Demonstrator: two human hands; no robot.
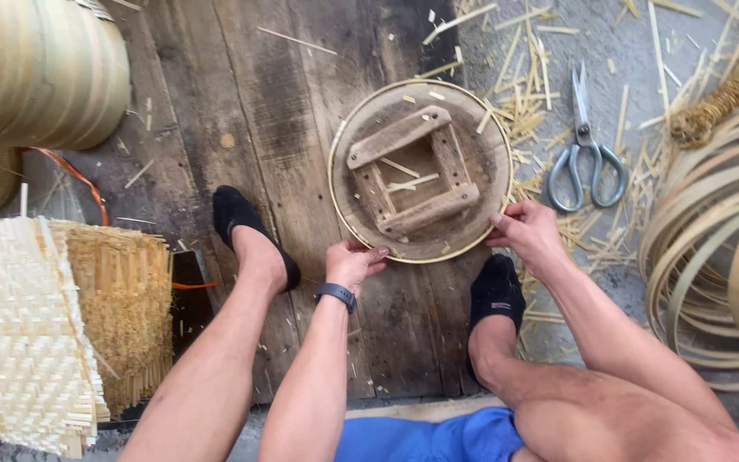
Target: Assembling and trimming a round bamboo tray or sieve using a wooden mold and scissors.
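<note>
A round wooden form (pixel 361 192) lies flat on dark floor planks, with a square frame of four wooden bars (pixel 414 170) fixed on top. A thin pale bamboo strip hoop (pixel 333 184) runs around its rim. My left hand (pixel 352 261) grips the near left edge of the form and hoop. At the near right edge, my right hand (pixel 525 229) pinches the rim. A black band sits on my left wrist. My feet in black socks rest either side of the form.
Grey scissors (pixel 586 162) lie right of the form among bamboo offcuts. Coiled bamboo strips (pixel 720 257) fill the right edge. Woven bamboo mats (pixel 19 342) are stacked at left, and a large bamboo drum (pixel 36 68) is top left.
</note>
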